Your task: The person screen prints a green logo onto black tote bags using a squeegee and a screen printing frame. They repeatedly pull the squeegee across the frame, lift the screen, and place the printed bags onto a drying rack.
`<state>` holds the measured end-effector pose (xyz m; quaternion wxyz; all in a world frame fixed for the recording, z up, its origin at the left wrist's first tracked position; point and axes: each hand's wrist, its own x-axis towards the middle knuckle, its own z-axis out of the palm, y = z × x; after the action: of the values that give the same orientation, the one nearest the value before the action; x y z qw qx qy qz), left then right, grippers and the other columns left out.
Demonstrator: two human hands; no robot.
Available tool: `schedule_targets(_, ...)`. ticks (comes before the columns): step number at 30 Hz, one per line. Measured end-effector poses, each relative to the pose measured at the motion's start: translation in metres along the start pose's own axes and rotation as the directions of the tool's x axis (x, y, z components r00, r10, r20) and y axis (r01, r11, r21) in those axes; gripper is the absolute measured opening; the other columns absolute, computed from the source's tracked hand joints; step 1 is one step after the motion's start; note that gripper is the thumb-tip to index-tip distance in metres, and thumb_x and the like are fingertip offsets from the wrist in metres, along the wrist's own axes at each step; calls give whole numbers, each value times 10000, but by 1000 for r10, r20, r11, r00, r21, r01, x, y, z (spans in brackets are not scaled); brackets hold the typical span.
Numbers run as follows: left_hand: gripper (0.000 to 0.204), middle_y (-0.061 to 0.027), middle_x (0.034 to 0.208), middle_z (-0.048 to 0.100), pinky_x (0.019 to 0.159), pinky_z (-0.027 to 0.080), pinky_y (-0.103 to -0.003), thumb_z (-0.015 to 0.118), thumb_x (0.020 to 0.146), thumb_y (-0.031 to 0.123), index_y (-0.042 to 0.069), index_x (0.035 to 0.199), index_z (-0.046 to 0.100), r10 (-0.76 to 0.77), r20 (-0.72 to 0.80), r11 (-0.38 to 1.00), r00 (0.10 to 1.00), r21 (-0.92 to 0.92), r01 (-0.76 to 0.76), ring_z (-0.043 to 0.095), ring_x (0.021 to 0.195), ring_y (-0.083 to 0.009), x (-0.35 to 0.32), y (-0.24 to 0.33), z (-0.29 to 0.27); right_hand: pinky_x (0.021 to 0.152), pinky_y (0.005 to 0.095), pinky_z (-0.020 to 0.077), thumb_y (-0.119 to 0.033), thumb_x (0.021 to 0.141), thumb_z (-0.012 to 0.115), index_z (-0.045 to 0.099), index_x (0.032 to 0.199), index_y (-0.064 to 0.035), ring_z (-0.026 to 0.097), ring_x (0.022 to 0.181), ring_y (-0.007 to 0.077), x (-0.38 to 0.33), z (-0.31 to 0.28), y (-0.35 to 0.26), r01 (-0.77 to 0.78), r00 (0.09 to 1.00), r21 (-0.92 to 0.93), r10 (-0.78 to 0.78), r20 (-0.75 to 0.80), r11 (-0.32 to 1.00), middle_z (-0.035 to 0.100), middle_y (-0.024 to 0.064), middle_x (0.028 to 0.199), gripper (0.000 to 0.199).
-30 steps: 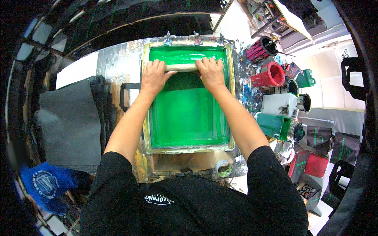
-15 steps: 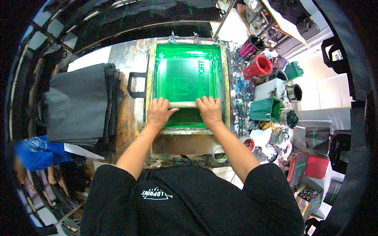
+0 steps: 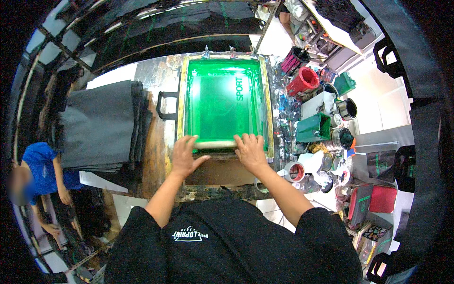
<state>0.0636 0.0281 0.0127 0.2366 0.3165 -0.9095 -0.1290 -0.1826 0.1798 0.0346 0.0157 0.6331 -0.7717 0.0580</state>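
Observation:
A wooden-handled squeegee (image 3: pixel 215 144) lies crosswise over the near end of a green printing screen (image 3: pixel 213 111). My left hand (image 3: pixel 186 158) grips its left end, thumb stretched out to the side. On the right end, my right hand (image 3: pixel 251 152) is closed over the handle. Wet green ink coats the mesh, and dark lettering shows through on its right side. Yellowish tape edges the screen's frame (image 3: pixel 182 94). From under the left side of that frame a black bag handle (image 3: pixel 166 105) sticks out. The squeegee's blade is hidden.
Left of the screen lies a stack of black fabric bags (image 3: pixel 99 125). A red bucket (image 3: pixel 302 81), a green container (image 3: pixel 313 128) and several cans crowd the right side. Clamps (image 3: pixel 206 52) stand at the screen's far edge. A person in blue (image 3: pixel 45 165) bends at the lower left.
Both hands have drawn the squeegee toward me, to the screen's near edge. The view has shifted slightly, and the person in blue shows more fully.

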Motion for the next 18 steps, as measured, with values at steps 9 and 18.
schedule_targets(9,1030,-164,1205,568,1049,411,-530,1020,552,328,57,1456,607,-315,135,949,940,75,307,525,1192,-406,-71,-68,28,1057,579,331,-184,893,713,631,1334,-255,585,1168,265,-36,21,-3,36,994,102,-25,-108,994,600,68,1168,454)
schedule_targets(18,968,-151,1282,691,970,543,-472,995,665,164,-17,1502,544,-400,-10,831,917,-426,358,674,1097,-338,-62,-51,-1,1059,570,306,-175,838,774,639,1345,-206,576,1135,266,-1,-72,1,50,992,180,-27,-127,982,597,71,1158,525)
